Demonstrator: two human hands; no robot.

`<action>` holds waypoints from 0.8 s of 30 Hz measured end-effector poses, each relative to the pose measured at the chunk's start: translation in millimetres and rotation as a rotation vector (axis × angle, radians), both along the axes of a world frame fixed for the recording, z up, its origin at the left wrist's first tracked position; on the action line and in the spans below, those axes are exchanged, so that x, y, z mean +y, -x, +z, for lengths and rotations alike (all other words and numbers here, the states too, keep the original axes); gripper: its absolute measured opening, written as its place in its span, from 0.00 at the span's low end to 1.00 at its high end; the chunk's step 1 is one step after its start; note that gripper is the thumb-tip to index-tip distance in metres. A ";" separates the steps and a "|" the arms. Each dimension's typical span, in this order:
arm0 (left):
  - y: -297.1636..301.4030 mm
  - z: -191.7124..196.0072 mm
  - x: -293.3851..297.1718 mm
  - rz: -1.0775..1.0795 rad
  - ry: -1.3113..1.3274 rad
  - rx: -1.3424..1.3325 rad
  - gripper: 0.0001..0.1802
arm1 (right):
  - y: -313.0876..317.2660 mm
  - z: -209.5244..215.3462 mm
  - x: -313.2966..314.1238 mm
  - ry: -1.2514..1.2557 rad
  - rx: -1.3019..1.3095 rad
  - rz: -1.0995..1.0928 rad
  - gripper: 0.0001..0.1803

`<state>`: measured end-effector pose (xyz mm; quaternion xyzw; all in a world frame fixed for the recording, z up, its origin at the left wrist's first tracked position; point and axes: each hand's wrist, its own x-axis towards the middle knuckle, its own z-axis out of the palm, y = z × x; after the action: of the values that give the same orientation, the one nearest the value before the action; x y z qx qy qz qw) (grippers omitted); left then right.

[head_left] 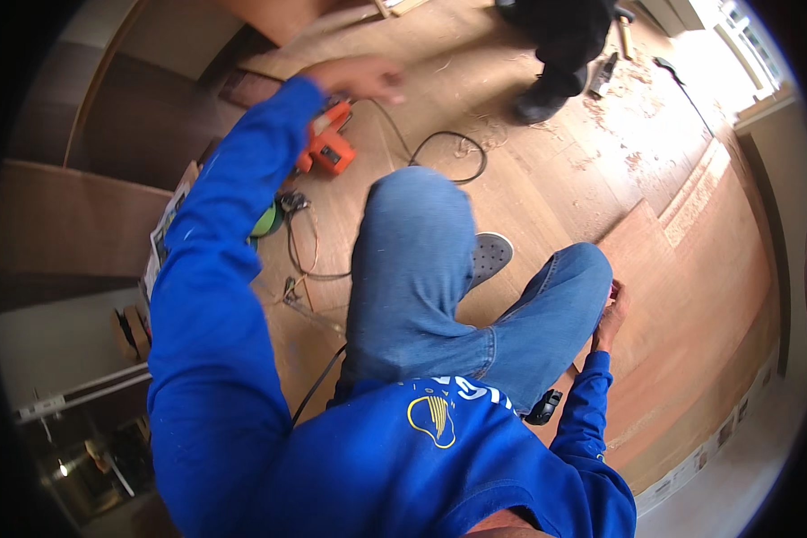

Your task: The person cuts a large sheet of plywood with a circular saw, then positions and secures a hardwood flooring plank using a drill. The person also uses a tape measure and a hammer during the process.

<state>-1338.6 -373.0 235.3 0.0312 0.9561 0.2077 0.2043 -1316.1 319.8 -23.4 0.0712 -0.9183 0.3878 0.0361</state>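
Observation:
My left hand (pixel 360 79) is stretched out at the upper left, blurred by motion. Its fingers look loosely apart, with nothing visible in them. Just below it, an orange-red corded power tool (pixel 334 152) rests on the floor. My right hand (pixel 610 320) is beside my bent right knee, at the edge of a large reddish wooden panel (pixel 704 287). Its fingers are closed around something small and pinkish-red (pixel 614 290), mostly hidden by the knee and fingers. A black object (pixel 544 408) lies by my right forearm.
A black cable (pixel 484 166) loops over the wooden floor. Another person's dark-clothed leg (pixel 565 54) stands at the top. Beyond are a hammer (pixel 625 38), a dark-ended hand tool (pixel 604 76), a thin dark rod (pixel 683 88) and wood shavings (pixel 637 108). A green object (pixel 266 221) shows beside my left sleeve.

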 end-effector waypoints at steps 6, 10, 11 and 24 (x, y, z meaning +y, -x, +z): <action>-327.6 -70.0 -84.5 0.890 0.009 -0.006 0.19 | 2.5 1.3 22.2 -0.008 -0.177 -0.057 0.15; -482.8 -138.7 8.5 1.313 -0.433 -0.240 0.13 | 19.8 10.4 29.2 -0.121 -0.112 -0.008 0.15; -502.3 -157.3 35.9 1.328 -0.357 -0.326 0.12 | 25.1 10.6 28.7 -0.131 -0.137 -0.030 0.14; -562.0 -252.1 271.9 1.228 -0.509 -0.676 0.19 | 76.3 -23.1 7.3 -0.015 -0.195 0.222 0.14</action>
<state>-776.6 -101.2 -16.8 -0.5276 0.6091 0.4976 0.3209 -1392.4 327.1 -46.5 0.1345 -0.9068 0.3877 -0.0967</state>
